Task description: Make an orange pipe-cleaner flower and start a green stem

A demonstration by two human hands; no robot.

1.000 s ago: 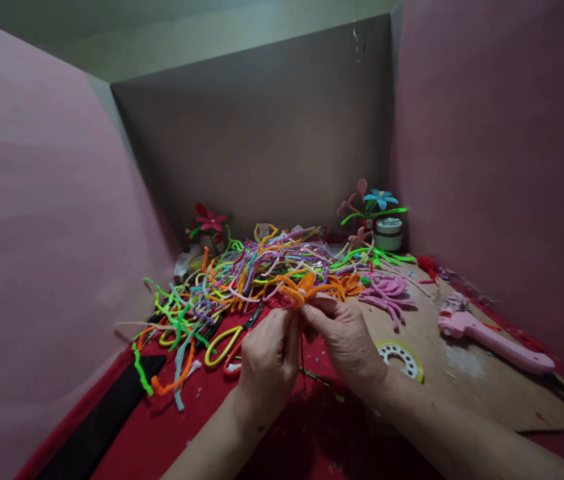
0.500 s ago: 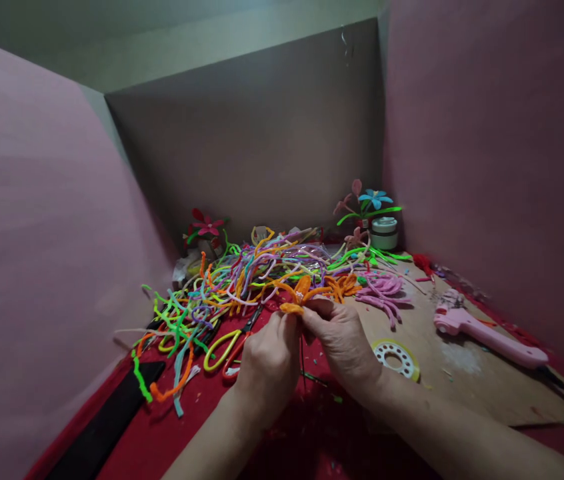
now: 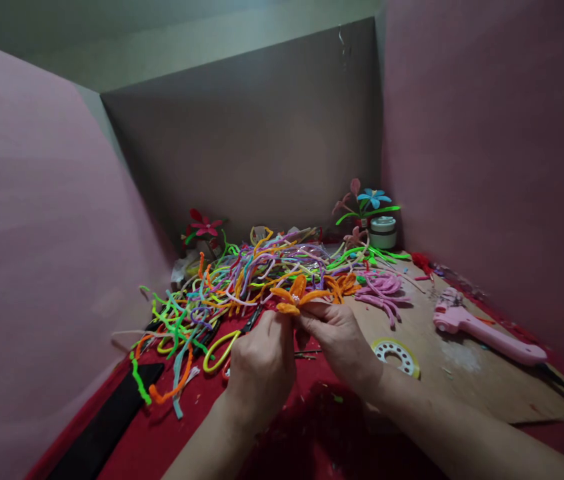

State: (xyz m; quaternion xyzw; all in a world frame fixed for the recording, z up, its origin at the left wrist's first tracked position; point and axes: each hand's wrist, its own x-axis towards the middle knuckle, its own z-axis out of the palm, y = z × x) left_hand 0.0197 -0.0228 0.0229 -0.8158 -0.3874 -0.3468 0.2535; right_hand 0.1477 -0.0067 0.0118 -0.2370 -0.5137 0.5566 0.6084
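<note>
Our two hands, left [image 3: 262, 360] and right [image 3: 339, 340], pinch one orange flower [image 3: 296, 298] between closed fingers.

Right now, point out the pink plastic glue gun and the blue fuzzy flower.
Pink plastic glue gun [image 3: 497, 338], head view, on its handle.
Blue fuzzy flower [image 3: 373, 199], head view, on its petals.

Both hands grip an orange pipe-cleaner flower [image 3: 296, 297]

The person's left hand [image 3: 265, 363] and right hand [image 3: 339, 343] pinch it at its base. Beyond lie tangled pipe cleaners [image 3: 257, 267]; partly hidden scissors [image 3: 251, 322] sit left, while a tape roll [image 3: 406, 361] and pink glue gun [image 3: 495, 338] rest right
</note>
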